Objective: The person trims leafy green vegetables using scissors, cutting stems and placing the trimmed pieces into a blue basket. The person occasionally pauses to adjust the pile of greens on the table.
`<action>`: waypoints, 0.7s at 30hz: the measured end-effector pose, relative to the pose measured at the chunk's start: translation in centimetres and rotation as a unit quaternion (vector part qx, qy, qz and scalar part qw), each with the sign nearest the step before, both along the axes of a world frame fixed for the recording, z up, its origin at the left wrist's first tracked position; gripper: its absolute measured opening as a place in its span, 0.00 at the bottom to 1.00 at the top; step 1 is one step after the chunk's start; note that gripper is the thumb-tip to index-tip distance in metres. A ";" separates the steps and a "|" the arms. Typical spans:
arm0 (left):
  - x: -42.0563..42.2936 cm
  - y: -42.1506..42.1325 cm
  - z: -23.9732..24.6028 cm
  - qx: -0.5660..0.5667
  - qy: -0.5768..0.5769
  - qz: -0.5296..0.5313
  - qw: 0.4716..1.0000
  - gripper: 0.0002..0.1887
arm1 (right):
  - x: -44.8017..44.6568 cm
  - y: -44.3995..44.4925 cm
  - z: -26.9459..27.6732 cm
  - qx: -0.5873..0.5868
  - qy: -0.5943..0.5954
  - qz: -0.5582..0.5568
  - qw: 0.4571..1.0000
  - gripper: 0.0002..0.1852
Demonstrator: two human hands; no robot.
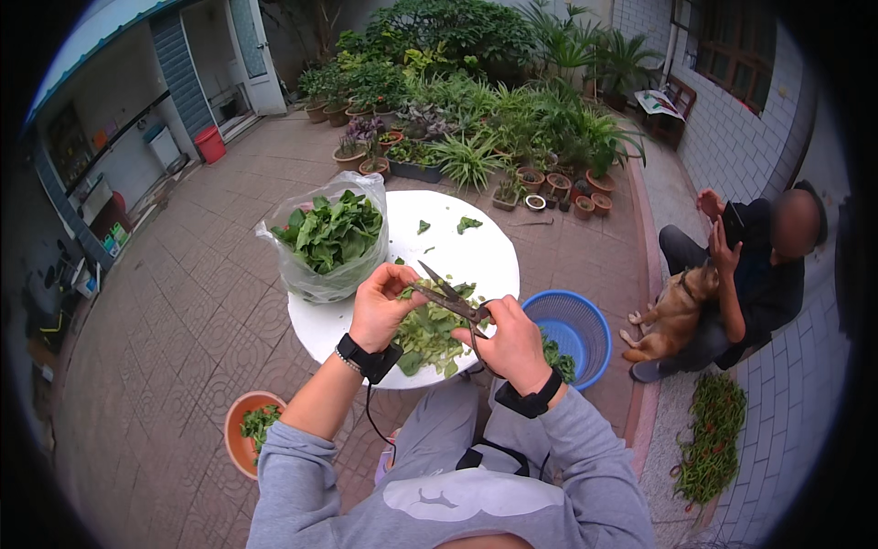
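Observation:
My right hand (511, 340) holds a pair of dark metal scissors (453, 300) with the blades apart, pointing up and left. My left hand (384, 305) pinches a small piece of green leaf close to the blades. Beneath both hands, a pile of cut leaves and stems (429, 343) lies on the round white table (480, 240). A clear plastic bag (326, 281) full of leafy greens (333, 230) stands on the table's left part. A few loose leaves lie near the far side.
A blue plastic basket (597, 343) with some greens is right of the table; an orange basin (236, 439) with leaves is on the paving at lower left. A person (761, 274) crouches by a tan dog (675, 309) at right. Peppers (710, 436) lie by the wall. Potted plants stand beyond.

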State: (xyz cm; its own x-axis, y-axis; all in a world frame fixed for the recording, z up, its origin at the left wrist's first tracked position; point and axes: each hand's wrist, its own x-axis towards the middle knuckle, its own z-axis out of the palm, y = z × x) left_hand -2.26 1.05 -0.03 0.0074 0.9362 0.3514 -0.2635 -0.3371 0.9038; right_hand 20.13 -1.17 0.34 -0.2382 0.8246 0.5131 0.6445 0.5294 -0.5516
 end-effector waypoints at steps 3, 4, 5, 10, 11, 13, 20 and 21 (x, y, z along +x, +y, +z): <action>0.2 0.0 -0.4 0.018 0.001 0.013 1.000 0.16 | -0.2 -0.1 0.0 0.002 -0.003 0.000 1.000 0.23; 0.3 -0.1 -0.6 0.015 0.009 0.029 0.999 0.16 | -0.3 -0.1 -0.1 0.001 -0.004 -0.002 1.000 0.23; 0.6 -0.2 -0.8 0.014 0.015 0.044 0.999 0.16 | -0.3 -0.1 -0.1 0.000 -0.006 -0.006 1.000 0.23; 1.4 -0.5 -1.4 0.025 0.016 0.071 0.997 0.15 | -0.3 0.0 -0.5 0.027 -0.012 -0.010 1.000 0.23; 1.4 -0.5 -1.4 0.033 0.028 0.073 0.996 0.15 | -0.1 0.1 -0.6 0.038 -0.021 -0.011 0.999 0.22; 1.5 -0.6 -1.5 0.046 0.040 0.077 0.995 0.15 | 0.2 0.4 -0.7 0.058 -0.032 -0.012 0.998 0.22; 1.7 -0.7 -1.8 0.042 0.036 0.088 0.995 0.14 | 0.4 1.1 -1.3 0.075 -0.034 -0.013 0.997 0.23; 1.7 -0.7 -1.9 0.047 0.034 0.088 0.994 0.14 | 0.4 1.1 -1.3 0.077 -0.036 -0.012 0.996 0.23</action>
